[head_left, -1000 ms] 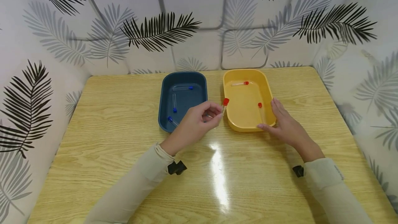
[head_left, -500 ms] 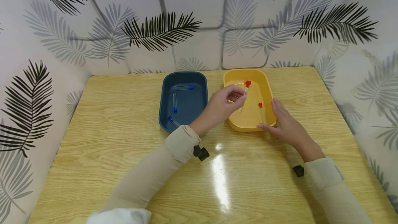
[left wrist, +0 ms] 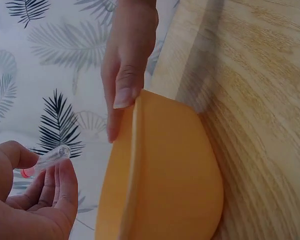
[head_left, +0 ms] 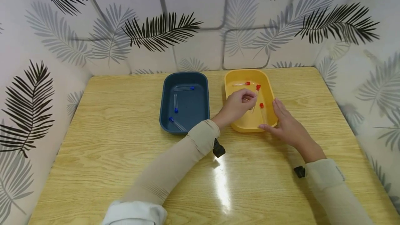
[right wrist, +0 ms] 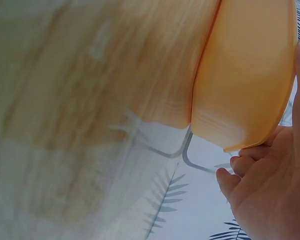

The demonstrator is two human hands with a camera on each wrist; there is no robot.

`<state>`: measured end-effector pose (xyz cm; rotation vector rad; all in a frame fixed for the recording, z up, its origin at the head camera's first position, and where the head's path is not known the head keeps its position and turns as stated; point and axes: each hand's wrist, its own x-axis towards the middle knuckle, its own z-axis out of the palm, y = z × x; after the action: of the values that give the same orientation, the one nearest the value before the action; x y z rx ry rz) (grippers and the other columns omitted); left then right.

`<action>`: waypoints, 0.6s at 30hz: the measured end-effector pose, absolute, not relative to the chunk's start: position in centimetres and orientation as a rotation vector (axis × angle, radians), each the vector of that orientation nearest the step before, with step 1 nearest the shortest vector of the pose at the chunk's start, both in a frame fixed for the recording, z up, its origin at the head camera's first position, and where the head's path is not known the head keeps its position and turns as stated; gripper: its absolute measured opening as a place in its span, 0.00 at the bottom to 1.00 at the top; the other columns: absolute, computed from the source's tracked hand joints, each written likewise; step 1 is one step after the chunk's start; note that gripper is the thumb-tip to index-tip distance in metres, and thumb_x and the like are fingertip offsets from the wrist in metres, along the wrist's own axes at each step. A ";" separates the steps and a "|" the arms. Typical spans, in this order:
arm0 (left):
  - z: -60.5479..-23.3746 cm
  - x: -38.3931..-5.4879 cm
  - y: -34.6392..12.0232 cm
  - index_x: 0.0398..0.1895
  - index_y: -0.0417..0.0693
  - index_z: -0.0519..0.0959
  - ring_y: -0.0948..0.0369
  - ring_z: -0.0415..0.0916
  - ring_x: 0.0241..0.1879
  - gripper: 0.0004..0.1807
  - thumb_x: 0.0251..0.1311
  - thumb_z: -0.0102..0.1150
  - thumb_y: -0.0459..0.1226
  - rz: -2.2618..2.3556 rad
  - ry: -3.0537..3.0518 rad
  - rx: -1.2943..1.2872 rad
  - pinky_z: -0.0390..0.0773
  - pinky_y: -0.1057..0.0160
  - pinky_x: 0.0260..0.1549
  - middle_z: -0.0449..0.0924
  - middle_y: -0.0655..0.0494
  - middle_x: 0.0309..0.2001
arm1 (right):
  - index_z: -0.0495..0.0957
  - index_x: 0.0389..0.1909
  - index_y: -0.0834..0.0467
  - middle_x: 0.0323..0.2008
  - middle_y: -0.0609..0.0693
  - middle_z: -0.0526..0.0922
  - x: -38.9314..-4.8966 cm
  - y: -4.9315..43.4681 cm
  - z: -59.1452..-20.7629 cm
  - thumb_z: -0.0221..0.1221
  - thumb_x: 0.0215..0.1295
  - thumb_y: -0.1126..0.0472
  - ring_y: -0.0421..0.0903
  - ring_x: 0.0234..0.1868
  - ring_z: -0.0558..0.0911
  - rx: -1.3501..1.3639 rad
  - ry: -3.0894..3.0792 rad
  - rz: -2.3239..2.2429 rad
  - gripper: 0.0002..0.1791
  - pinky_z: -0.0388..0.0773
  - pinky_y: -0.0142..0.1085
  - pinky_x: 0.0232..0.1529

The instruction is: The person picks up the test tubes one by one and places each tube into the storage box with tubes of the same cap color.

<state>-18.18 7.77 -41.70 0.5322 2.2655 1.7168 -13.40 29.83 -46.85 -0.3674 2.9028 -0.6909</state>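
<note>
A small clear tube with a red cap (head_left: 258, 87) is pinched between the thumb and fingers of my left hand (head_left: 238, 104), over the inside of the yellow tray (head_left: 248, 129). The left wrist view shows the clear tube (left wrist: 52, 158) with its rounded end past the fingertips. My right hand (head_left: 289, 126) rests against the tray's near right side, thumb at the front corner, fingers laid along the right wall. Inside the tray lie a red-capped tube (head_left: 242, 84) near the back and another red-capped tube (head_left: 261, 108) by the right wall.
Left of the yellow tray stands a dark blue tray (head_left: 194, 103). It contains a blue-capped tube (head_left: 184, 88) at the back, a blue-capped tube (head_left: 176, 103) on the left, and a blue-capped tube (head_left: 177, 123) in front. A leaf-patterned backdrop (head_left: 200, 37) borders the wooden table (head_left: 109, 131).
My left hand has moved right from between the trays to over the yellow tray, carrying the red-capped tube. The right hand stays at the tray's side.
</note>
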 end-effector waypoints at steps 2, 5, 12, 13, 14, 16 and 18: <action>-42.4 -18.6 8.4 0.43 0.46 0.77 0.65 0.76 0.33 0.12 0.64 0.55 0.43 1.746 2.194 0.453 0.76 0.72 0.35 0.77 0.58 0.35 | 0.35 0.72 0.60 0.73 0.55 0.35 -13.4 29.9 -46.8 0.55 0.57 0.33 0.49 0.72 0.38 -0.363 2.898 -0.693 0.57 0.48 0.57 0.64; -43.4 -19.1 9.2 0.43 0.45 0.77 0.64 0.77 0.31 0.11 0.64 0.55 0.42 1.789 2.107 0.330 0.78 0.72 0.34 0.78 0.56 0.33 | 0.35 0.72 0.59 0.73 0.54 0.35 -13.4 29.9 -46.9 0.55 0.56 0.33 0.49 0.72 0.38 -0.357 2.894 -0.691 0.57 0.48 0.57 0.64; -45.2 -20.3 10.5 0.45 0.38 0.76 0.64 0.76 0.30 0.11 0.63 0.55 0.35 1.916 1.926 0.143 0.79 0.70 0.34 0.79 0.41 0.41 | 0.35 0.72 0.59 0.73 0.54 0.35 -13.4 30.0 -47.0 0.55 0.56 0.33 0.50 0.72 0.39 -0.368 2.905 -0.686 0.57 0.48 0.57 0.64; -45.4 -20.4 10.6 0.46 0.37 0.76 0.63 0.76 0.30 0.12 0.63 0.56 0.35 1.923 1.912 0.129 0.79 0.70 0.34 0.79 0.39 0.43 | 0.35 0.72 0.59 0.73 0.54 0.35 -13.4 30.0 -47.0 0.55 0.56 0.33 0.50 0.72 0.39 -0.369 2.907 -0.687 0.57 0.48 0.57 0.64; -45.5 -20.5 10.8 0.46 0.36 0.75 0.63 0.76 0.31 0.12 0.63 0.56 0.35 1.928 1.899 0.116 0.79 0.70 0.34 0.78 0.38 0.44 | 0.35 0.72 0.59 0.73 0.53 0.35 -13.4 30.0 -47.1 0.55 0.56 0.33 0.50 0.72 0.39 -0.369 2.907 -0.686 0.57 0.48 0.56 0.64; -45.7 -20.6 11.1 0.48 0.35 0.75 0.60 0.78 0.33 0.14 0.63 0.56 0.34 1.936 1.890 0.095 0.79 0.70 0.34 0.78 0.37 0.45 | 0.34 0.72 0.59 0.73 0.53 0.35 -13.5 30.1 -47.1 0.56 0.56 0.33 0.50 0.72 0.38 -0.372 2.908 -0.685 0.57 0.49 0.56 0.64; -45.9 -20.7 11.4 0.49 0.33 0.75 0.56 0.79 0.36 0.14 0.63 0.55 0.34 1.933 1.896 0.076 0.79 0.70 0.34 0.78 0.38 0.45 | 0.35 0.72 0.59 0.73 0.53 0.35 -13.5 30.1 -47.1 0.56 0.56 0.33 0.50 0.72 0.39 -0.376 2.911 -0.685 0.57 0.49 0.56 0.64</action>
<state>-20.72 11.40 -45.90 0.0765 1.8960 1.9334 -13.49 30.11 -47.09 -0.3762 2.9112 -0.6850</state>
